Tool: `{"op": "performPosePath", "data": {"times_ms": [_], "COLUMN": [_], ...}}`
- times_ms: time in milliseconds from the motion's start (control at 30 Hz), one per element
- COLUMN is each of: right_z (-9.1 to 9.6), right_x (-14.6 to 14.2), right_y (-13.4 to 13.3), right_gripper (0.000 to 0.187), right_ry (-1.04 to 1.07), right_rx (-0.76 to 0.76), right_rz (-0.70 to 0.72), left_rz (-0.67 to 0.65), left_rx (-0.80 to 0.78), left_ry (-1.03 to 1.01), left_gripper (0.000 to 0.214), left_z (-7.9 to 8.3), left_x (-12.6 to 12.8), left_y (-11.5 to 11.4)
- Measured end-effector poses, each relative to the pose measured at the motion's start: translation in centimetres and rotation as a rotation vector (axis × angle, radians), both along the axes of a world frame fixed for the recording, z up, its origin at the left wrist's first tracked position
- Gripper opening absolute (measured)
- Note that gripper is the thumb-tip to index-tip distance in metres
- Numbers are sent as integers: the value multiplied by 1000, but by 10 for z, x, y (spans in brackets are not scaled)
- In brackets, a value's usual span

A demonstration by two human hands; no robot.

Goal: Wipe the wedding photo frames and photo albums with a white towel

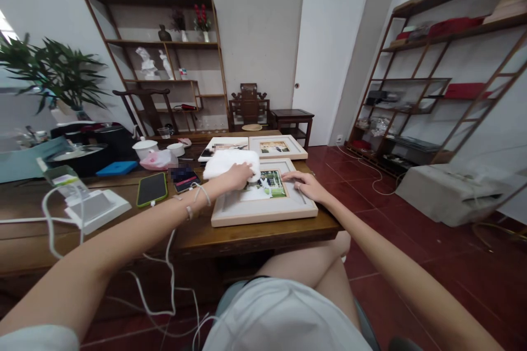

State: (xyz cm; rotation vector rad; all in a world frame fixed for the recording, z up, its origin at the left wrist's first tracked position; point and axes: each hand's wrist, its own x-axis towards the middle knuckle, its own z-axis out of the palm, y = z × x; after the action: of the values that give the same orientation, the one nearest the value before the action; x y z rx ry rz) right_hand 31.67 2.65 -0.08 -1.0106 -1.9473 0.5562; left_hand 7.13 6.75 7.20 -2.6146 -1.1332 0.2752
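Note:
A light wooden picture frame point(267, 216) lies flat near the front edge of the table, with a photo point(280, 185) inside a pale mat. My left hand point(241, 175) grips a fluffy white cloth point(228, 162) over the frame's upper left part. The cloth and fingers hide that corner and part of the photo. On the frame's right side rests my right hand point(307, 185), fingers stretched out over the mat beside the photo. Just behind lie a second framed photo point(300, 149) and, to its left, another picture point(205, 151) partly covered by the cloth.
Left of the frames on the wooden table point(193, 236) are a green-edged phone point(151, 190), a dark phone point(183, 178), a pink bag point(158, 159), a blue box point(116, 168) and a white stand point(99, 208). White cables point(171, 263) hang off the front edge.

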Motion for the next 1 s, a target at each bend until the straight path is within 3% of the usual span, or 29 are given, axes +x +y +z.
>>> {"op": "performPosePath", "data": {"times_ms": [167, 467, 700, 833, 1000], "right_z": [0, -8, -10, -12, -13], "right_x": [0, 6, 7, 7, 8], "right_y": [0, 6, 9, 10, 11], "right_gripper": [46, 50, 53, 52, 53], "right_ry": [15, -10, -34, -39, -52], "right_rx": [-13, -5, -3, -1, 9], "right_rz": [-49, 33, 2, 10, 23], "left_rz": [68, -84, 116, 167, 170], "left_rx": [-53, 61, 68, 29, 49], "left_ry": [11, -134, -43, 1, -8], "left_gripper": [28, 36, 35, 30, 34], "left_z": [7, -13, 1, 12, 5], "left_x": [-20, 14, -18, -33, -28], "left_y": [-3, 2, -2, -12, -18]}}
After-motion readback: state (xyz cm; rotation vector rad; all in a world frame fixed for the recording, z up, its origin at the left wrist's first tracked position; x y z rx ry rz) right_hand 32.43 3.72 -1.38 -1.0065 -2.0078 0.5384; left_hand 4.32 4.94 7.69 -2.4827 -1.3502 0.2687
